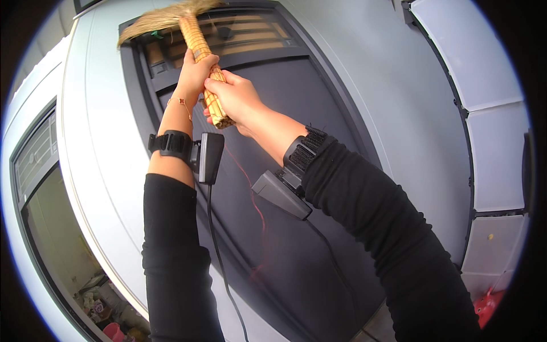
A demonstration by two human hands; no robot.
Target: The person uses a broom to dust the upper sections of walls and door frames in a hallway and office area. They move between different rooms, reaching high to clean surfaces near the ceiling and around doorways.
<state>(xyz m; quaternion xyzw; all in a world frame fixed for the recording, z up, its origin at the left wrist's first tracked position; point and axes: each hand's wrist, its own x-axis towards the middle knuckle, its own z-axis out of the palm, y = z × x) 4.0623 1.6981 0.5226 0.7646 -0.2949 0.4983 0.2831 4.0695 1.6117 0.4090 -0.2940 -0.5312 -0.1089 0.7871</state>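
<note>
A straw broom is raised in front of me, its fan of bristles (149,26) up by the top of a dark grey door (299,141). My left hand (197,70) wraps the upper part of the bound stalk handle (194,35). Lower down, close to the handle's cut end, my right hand (237,95) grips it too. From near that end a thin red string (252,192) dangles in front of the door. The bristles overlap the barred transom window (252,32); whether they touch it I cannot tell.
Both forearms carry strapped black devices (211,158) with trailing cables (222,260). At left, a doorway (55,222) shows clutter and a pink container (113,332) inside. White panels (495,158) in a dark frame stand at right, above a red object (487,305).
</note>
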